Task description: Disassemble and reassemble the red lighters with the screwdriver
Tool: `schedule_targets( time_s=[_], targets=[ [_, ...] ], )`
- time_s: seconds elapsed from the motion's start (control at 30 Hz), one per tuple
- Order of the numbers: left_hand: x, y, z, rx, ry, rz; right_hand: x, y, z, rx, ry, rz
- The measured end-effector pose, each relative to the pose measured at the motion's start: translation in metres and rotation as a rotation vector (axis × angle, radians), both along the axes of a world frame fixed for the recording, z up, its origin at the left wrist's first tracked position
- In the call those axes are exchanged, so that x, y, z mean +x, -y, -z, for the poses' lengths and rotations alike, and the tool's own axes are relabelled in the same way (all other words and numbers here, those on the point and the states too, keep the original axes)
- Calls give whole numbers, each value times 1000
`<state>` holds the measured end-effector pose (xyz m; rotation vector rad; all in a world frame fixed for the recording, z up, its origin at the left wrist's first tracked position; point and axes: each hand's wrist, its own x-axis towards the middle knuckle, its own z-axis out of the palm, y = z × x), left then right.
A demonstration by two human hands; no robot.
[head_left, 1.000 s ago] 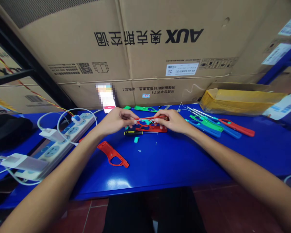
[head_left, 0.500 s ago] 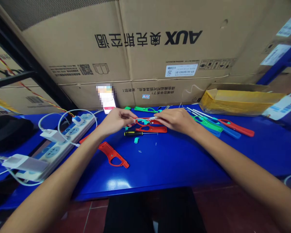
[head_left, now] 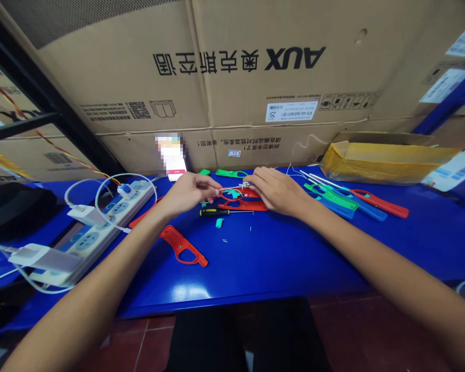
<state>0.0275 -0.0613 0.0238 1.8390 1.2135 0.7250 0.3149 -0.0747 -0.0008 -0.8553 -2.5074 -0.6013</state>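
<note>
My left hand pinches the left end of a red lighter casing half with thumb and forefinger. Inside that casing sit a teal trigger and thin pale wires. My right hand is bent over its right part, fingertips closed on a small metallic piece at the wires. Just below lies another red casing half. Nearer me are a yellow-and-black screwdriver and a small teal cap. One more red casing half rests beside my left forearm.
Green, blue and red lighter parts with metal tubes lie right of my right hand. Behind them stands an open yellow-taped box. A phone leans against the large carton. A power strip with chargers and cables runs along the left.
My right hand has shifted slightly left and rolled over, its fingers now curling down over the casing. My left hand keeps its pinch. The view has moved a little.
</note>
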Motion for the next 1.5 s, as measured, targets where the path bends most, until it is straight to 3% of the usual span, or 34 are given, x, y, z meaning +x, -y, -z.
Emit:
schedule_targets(
  time_s=[0.37, 0.97, 1.5],
  targets=[
    [6, 9, -7, 22, 7, -32, -11, 2, 4, 58, -16, 119],
    [6, 8, -4, 42, 13, -36, -15, 7, 4, -25, -118, 109],
    [7, 11, -3, 89, 18, -23, -16, 8, 5, 78, -151, 124]
  ],
)
